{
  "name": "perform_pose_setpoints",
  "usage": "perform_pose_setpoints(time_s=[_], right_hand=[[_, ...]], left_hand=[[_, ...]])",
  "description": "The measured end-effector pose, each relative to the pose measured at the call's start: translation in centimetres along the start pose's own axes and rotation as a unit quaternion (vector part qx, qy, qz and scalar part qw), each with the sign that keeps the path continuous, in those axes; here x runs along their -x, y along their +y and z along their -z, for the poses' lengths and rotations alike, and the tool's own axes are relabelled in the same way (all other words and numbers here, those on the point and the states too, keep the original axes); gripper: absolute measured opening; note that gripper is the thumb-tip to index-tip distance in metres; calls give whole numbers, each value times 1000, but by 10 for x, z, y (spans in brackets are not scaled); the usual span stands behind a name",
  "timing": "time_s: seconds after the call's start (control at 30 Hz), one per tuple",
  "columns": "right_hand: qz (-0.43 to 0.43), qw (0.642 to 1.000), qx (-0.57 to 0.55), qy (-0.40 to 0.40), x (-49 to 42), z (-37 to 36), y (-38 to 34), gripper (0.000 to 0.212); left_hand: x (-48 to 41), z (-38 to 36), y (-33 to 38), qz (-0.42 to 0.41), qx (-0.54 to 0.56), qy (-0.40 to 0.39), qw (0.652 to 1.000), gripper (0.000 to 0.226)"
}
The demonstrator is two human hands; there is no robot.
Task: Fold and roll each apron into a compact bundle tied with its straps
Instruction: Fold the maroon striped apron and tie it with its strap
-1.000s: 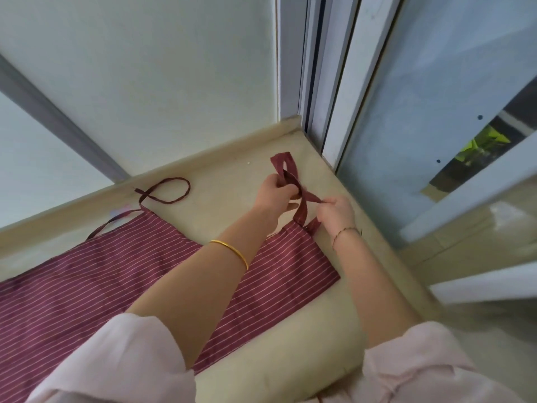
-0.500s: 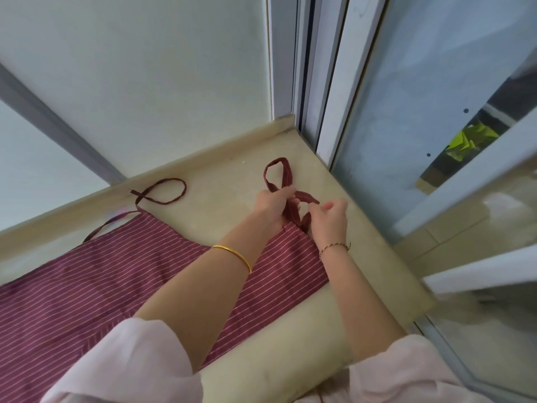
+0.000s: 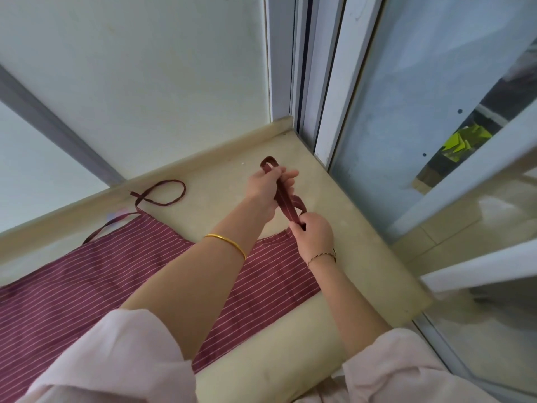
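Grip: left hand (image 3: 264, 187) has its fingers curled round the upper part of the strap (image 3: 286, 203), and a short loop of it sticks out above the knuckles. Right hand (image 3: 315, 237) pinches the same strap at its lower end, just where it meets the apron's corner. The strap runs taut and doubled between the two hands, lifted off the surface.

Apron (image 3: 116, 271): maroon with thin white stripes, spread flat, running from the right hand down and left out of view. Both forearms cross above it. Second strap (image 3: 162, 194) lies loose in a curl at the far left corner, near the back lip.

Wrists: gold bangle (image 3: 229, 242) on the left, thin cord bracelet (image 3: 322, 255) on the right. Pale pink sleeves (image 3: 116, 359) are pushed up.

Surface: beige ledge (image 3: 226, 175), smooth, a few small specks. A raised lip (image 3: 203, 154) runs along the back, under a pale wall (image 3: 145, 82) crossed by a grey diagonal bar (image 3: 58, 126).

Edges: front edge of the ledge is rounded and close to the body. The right edge meets a white sliding frame (image 3: 328, 82) and a glass pane (image 3: 392, 126). Something yellow-green (image 3: 462, 141) shows beyond the glass, unidentifiable.

Open room: bare ledge beyond the left hand up to the corner, and a strip between the apron's right end and the glass
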State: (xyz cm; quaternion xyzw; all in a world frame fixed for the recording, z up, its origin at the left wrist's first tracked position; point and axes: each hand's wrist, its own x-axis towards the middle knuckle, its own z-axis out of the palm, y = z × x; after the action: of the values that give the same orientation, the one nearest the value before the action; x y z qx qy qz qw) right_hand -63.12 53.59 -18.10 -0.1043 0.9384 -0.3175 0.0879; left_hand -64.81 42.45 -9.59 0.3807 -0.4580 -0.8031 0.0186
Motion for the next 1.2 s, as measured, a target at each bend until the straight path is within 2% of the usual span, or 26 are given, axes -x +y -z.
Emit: perform_pose_setpoints(time_s=[0.13, 0.27, 0.37, 0.43, 0.5, 0.53, 0.57, 0.6, 0.67, 0.7, 0.77, 0.83, 0.9, 0.97, 1.07, 1.2], right_hand=[[6, 999, 44, 21, 0, -8, 4, 25], [18, 997, 59, 52, 4, -15, 6, 26], [31, 995, 58, 72, 7, -21, 8, 23], [34, 994, 59, 83, 7, -24, 11, 21], [35, 993, 61, 91, 9, -26, 12, 19], [37, 993, 61, 96, 10, -27, 13, 18], [37, 993, 61, 99, 10, -28, 13, 17], [37, 992, 59, 101, 10, -28, 13, 16], [36, 993, 56, 99, 10, -28, 13, 17], [37, 993, 55, 97, 10, -28, 13, 17], [39, 994, 54, 91, 9, -27, 14, 18], [38, 994, 47, 86, 8, -26, 14, 19], [35, 995, 39, 85, 8, -25, 14, 21], [33, 995, 32, 84, 7, -25, 14, 21], [27, 996, 24, 82, 6, -25, 16, 21], [19, 997, 24, 77, 6, -25, 16, 23]], left_hand=[[4, -4, 26, -41, -4, 33, 999, 19], [7, 0, 57, -161, -142, 101, 971, 17], [7, 6, 76, -205, -208, 119, 949, 25], [4, 12, 83, -231, -285, 133, 921, 22], [1, 21, 91, -258, -384, 161, 872, 17], [2, 25, 96, -249, -414, 160, 861, 16], [4, 27, 101, -219, -424, 144, 867, 18], [7, 29, 106, -169, -412, 117, 888, 19], [18, 33, 115, -36, -344, 54, 937, 14], [23, 36, 117, 14, -311, 26, 950, 12], [26, 43, 116, 59, -215, -14, 975, 10], [24, 49, 111, 71, -134, -19, 988, 13], [21, 54, 104, 77, -161, -18, 984, 19], [20, 59, 100, 70, -248, -8, 966, 20], [19, 71, 100, 9, -388, 11, 922, 16], [24, 86, 104, -35, -496, -11, 867, 8]])
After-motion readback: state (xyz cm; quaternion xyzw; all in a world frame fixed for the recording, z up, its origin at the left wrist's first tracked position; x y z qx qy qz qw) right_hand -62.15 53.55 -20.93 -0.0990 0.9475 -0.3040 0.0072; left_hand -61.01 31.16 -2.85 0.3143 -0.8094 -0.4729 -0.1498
